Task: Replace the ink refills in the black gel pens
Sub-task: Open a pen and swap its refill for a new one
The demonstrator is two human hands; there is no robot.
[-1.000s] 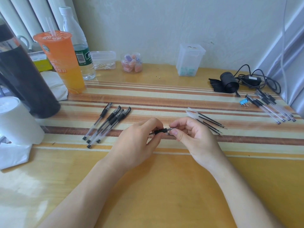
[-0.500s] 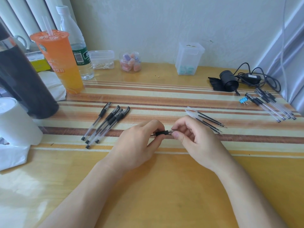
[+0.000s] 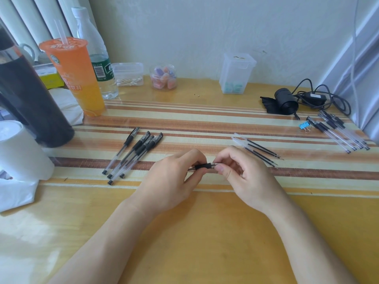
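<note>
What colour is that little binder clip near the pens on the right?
Light blue binder clip, seen in the head view.

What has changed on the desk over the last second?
Very little. Both hands, left and right, keep pinching the same pen between them; nothing was picked up or let go. The pens at left and the loose refills lie unmoved.
</note>
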